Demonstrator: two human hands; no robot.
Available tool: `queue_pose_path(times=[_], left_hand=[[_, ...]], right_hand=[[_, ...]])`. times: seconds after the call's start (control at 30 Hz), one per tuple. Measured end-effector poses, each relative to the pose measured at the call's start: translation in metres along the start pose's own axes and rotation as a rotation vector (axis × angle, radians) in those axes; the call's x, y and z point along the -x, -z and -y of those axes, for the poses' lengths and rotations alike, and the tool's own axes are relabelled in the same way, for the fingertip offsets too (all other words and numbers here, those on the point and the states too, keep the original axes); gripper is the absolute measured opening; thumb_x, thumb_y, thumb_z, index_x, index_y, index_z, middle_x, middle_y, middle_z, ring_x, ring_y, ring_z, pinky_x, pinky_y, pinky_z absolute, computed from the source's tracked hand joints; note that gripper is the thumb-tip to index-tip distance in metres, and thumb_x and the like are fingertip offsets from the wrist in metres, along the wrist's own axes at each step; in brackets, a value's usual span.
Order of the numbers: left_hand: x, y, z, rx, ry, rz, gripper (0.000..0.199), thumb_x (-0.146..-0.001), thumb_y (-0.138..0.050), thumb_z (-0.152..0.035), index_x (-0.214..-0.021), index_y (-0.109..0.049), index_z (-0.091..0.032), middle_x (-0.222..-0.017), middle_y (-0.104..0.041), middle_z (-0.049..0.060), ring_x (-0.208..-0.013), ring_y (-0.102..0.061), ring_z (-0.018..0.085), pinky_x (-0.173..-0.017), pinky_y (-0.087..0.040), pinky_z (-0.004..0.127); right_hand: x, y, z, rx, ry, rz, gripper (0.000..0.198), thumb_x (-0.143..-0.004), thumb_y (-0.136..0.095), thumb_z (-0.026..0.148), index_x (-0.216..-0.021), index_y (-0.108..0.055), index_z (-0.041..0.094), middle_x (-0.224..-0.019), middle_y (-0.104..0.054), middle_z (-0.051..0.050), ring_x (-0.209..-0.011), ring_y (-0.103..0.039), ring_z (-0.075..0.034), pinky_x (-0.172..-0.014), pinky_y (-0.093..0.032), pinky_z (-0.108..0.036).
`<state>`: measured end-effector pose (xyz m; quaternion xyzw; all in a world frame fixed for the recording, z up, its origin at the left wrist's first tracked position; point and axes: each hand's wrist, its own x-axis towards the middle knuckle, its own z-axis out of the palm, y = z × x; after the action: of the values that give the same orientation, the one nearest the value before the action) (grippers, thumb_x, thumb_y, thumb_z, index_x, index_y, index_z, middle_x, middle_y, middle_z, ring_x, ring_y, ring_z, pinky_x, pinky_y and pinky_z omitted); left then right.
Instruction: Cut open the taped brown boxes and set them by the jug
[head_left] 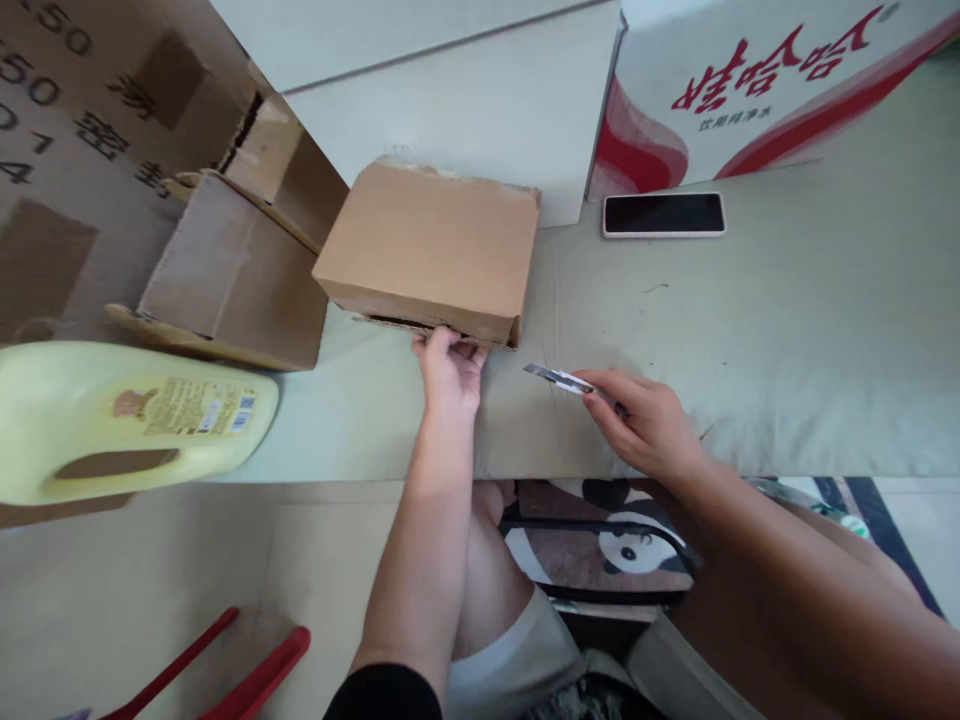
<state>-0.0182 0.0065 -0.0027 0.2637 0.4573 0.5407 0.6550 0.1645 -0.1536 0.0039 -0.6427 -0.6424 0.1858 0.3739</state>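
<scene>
A brown cardboard box rests on the pale green surface, its lower front edge slightly gaping. My left hand grips that near edge, thumb on the outside and the other fingers partly hidden beneath. In my right hand is a utility knife with a white and dark handle, its blade extended and pointing left. The blade is to the right of the left hand, apart from the box.
Behind the phone stands a white-and-red carton. A yellow jug lies at left beside more cardboard boxes. Red handles show at lower left, and a panda-print item sits below the table edge.
</scene>
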Motion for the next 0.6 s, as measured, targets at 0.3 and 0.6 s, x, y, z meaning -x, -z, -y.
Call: queue_pose_path(times=[0.3, 0.6], left_hand=[[0.02, -0.022, -0.002, 0.072, -0.027, -0.083, 0.063, -0.048, -0.066, -0.018, -0.098, -0.03, -0.032, -0.079, -0.049, -0.012, -0.069, -0.054, 0.01, -0.073, -0.05, 0.029], [0.011, -0.012, 0.007, 0.116, 0.033, -0.003, 0.053, -0.057, -0.073, -0.028, -0.09, -0.033, -0.028, -0.08, -0.052, -0.007, -0.07, -0.061, 0.013, -0.077, -0.055, 0.035]], right_hand=[[0.002, -0.011, -0.012, 0.376, 0.12, -0.185, 0.031, -0.102, -0.055, 0.029, -0.119, -0.079, 0.02, -0.079, -0.074, -0.003, -0.064, -0.064, -0.014, -0.055, -0.042, -0.026], [0.005, -0.011, -0.013, 0.485, 0.014, -0.124, 0.028, -0.097, -0.059, 0.029, -0.114, -0.081, 0.026, -0.092, -0.078, -0.001, -0.058, -0.061, -0.014, -0.048, -0.034, -0.03]])
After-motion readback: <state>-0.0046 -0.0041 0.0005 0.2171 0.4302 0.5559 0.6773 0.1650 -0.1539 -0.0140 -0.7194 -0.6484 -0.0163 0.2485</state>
